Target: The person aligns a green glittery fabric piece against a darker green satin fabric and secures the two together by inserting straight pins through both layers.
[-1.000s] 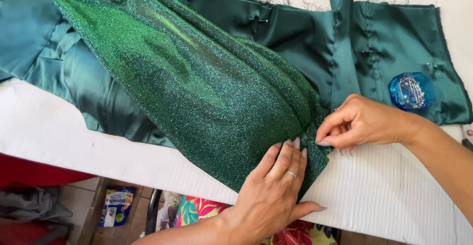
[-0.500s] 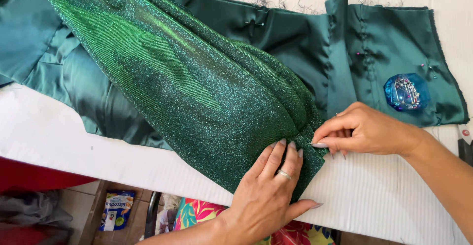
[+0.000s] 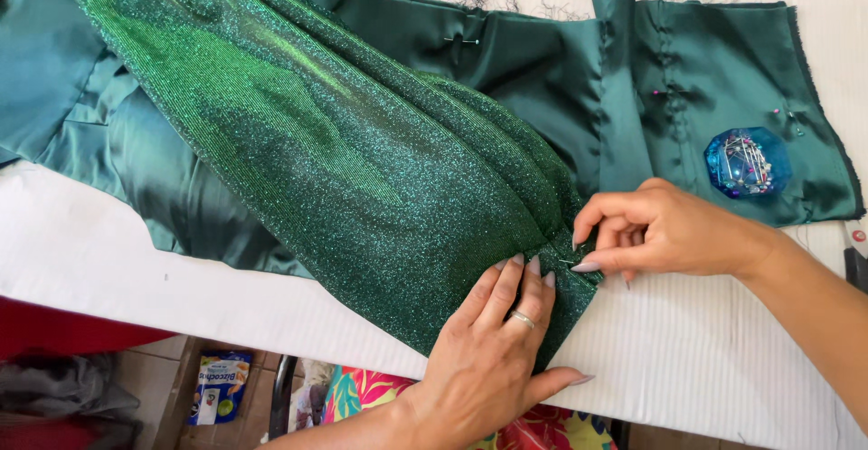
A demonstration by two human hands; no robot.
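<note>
While the left hand (image 3: 493, 350) presses flat, fingers released, on glittery green fabric (image 3: 362, 161) near the table's (image 3: 705, 360) front edge, the right hand (image 3: 660, 230) pinches a pin (image 3: 568, 263) into it. A blue pin holder (image 3: 747, 162) rests on green satin (image 3: 723, 70) behind.

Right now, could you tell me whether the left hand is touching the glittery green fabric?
Touching. The head view shows the left hand lying flat on the glittery green fabric, fingers pressed on its gathered edge, with no gap between them.
</note>
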